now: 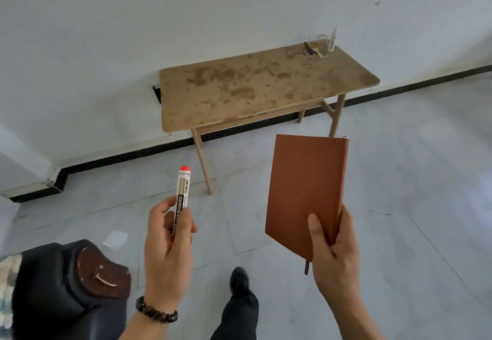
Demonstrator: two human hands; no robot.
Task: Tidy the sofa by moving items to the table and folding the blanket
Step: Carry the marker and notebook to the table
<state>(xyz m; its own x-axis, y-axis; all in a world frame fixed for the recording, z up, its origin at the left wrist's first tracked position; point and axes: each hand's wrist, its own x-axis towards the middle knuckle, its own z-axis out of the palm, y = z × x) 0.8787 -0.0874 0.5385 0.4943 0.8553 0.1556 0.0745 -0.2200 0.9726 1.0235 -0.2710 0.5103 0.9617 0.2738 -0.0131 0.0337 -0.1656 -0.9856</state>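
your left hand [167, 243] is low centre-left, fingers curled shut around a whiteboard marker [181, 201], thumb pressed on its barrel. marker stands nearly upright, red cap at the top, white body with black "whiteboard" lettering, lower end hidden in your palm. beaded bracelet [155, 313] sits on that wrist.

your right hand [335, 254] is low right, clamped on the bottom right corner of a brown notebook [306, 193], thumb across the cover, fingers wrapped behind the spine side. notebook is closed, held up tilted a bit, cover facing you, a ribbon bookmark [307, 267] dangling from its bottom edge. both items are in the air, apart from each other, over the grey tiled floor [399, 206].

sofa arm [66, 286] shows at bottom left, dark fabric with a worn brown patch on top; a bit of pale knitted blanket [6, 273] peeks at the left edge beside it. your dark trouser leg and shoe [239, 281] are between your two forearms.

wooden table [253, 89] stands ahead against the white wall [133, 20], top stained and blotchy, slim pale legs. small clutter [319, 45] sits at its far right corner, too small to tell what it is. table is well apart from both hands. black skirting [119, 155] runs along the wall base.
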